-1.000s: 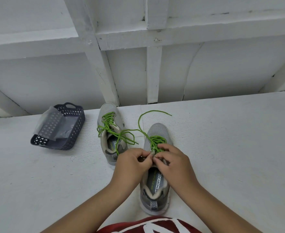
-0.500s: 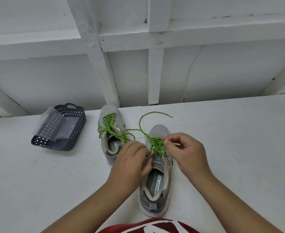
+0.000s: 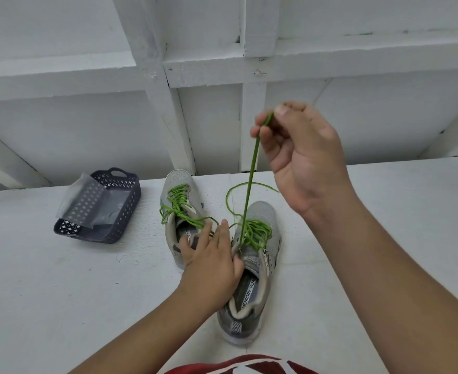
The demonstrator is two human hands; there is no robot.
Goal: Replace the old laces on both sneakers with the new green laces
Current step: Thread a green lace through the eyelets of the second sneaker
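A: What are the sneakers looking like?

B: Grey knit mesh uppers, rounded toes, pale collars. The nearer sneaker (image 3: 252, 276) is sitting on the white painted tabletop (image 3: 384, 238), heel toward the person; the farther sneaker (image 3: 180, 211) is lying just beside it, to the left.

A: And the laces?

B: Thin, round, bright green cord. The right hand (image 3: 300, 155) is pinching one end of the green lace (image 3: 252, 168) between thumb and fingers, holding it taut above the nearer sneaker's eyelets. The other end is curling loose on the tabletop.

A: The left hand (image 3: 211, 263)?

B: Pressing against that sneaker's collar, fingers spread, grasping nothing I can make out.

A: Any containers?

B: A dark perforated plastic basket (image 3: 125, 201) with handles, well to the left, holding a clear plastic bag (image 3: 87, 203).
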